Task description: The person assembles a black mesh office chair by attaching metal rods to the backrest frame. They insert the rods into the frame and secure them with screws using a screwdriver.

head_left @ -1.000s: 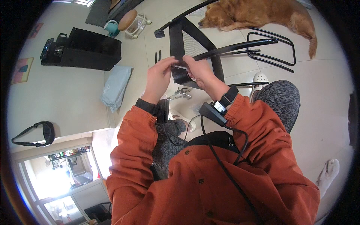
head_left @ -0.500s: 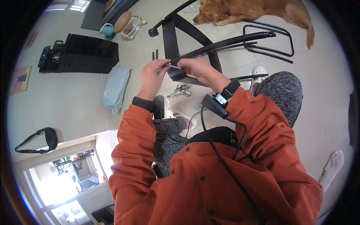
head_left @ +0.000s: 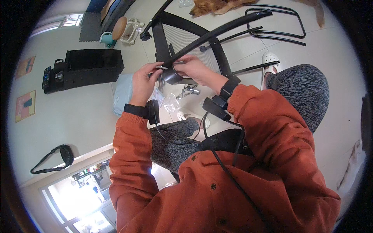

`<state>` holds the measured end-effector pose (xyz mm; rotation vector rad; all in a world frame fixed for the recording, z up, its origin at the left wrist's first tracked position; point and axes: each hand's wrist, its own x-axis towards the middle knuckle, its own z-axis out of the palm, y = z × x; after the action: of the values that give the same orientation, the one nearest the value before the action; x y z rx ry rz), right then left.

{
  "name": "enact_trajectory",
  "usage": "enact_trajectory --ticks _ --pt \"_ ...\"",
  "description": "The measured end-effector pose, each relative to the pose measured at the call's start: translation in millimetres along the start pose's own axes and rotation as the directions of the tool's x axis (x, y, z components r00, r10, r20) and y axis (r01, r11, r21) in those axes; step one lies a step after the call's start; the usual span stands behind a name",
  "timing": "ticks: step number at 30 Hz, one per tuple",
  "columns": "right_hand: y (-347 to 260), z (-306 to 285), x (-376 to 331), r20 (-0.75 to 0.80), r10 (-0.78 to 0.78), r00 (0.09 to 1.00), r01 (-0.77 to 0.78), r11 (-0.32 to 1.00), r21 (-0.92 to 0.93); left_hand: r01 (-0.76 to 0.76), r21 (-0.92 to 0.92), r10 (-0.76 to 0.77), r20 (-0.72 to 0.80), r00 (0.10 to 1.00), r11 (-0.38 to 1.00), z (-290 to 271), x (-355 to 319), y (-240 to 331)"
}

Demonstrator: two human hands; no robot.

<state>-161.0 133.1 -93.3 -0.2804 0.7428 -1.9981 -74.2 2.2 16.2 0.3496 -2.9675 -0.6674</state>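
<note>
A black chair frame [head_left: 217, 38] with a grey mesh panel [head_left: 182, 38] lies tilted in front of me, a long black tube running along it. My left hand [head_left: 144, 83] is at the tube's near end, thumb and fingers pinching a small silver metal rod [head_left: 161, 67]. The rod's exact kind is too small to make out. My right hand [head_left: 193, 70] is closed round the frame's near corner beside the tube, its fingertips partly hidden behind the black part. Both wrists wear black straps with small devices and cables.
Metal fittings [head_left: 189, 91] and a clear plastic bag [head_left: 171, 103] lie on the floor below my hands. A bent black tube frame [head_left: 278, 23] is at the far right, near a lying brown dog [head_left: 211, 7]. A pale package [head_left: 122, 95] lies at left by a black cabinet [head_left: 93, 62].
My view has shifted, and the chair frame and both hands appear further left. The silver rod stays in my left fingers, with less of it showing. My right hand stays at the frame.
</note>
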Motion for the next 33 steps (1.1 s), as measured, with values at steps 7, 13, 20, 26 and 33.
enact_trajectory --ticks 7,13,20,26,33 --pt "9 -10 16 0.083 0.031 0.996 -0.033 0.999 0.016 0.020 -0.013 -0.020 0.008 1.000 1.000 3 1 -3" --pt "4 -27 20 0.250 0.125 0.960 -0.139 0.990 0.037 0.061 0.059 -0.064 0.048 0.997 0.996 3 5 -2" --pt "4 -26 18 0.258 0.079 0.963 -0.114 0.986 0.124 0.014 0.143 -0.019 0.032 0.999 0.990 6 4 9" --pt "15 -20 18 0.164 0.022 0.986 -0.041 0.993 0.108 0.017 0.154 -0.017 -0.004 1.000 0.988 9 -1 4" --pt "15 -30 21 0.252 0.062 0.966 -0.137 0.946 0.294 0.030 0.164 -0.031 0.003 1.000 0.986 11 1 -4"
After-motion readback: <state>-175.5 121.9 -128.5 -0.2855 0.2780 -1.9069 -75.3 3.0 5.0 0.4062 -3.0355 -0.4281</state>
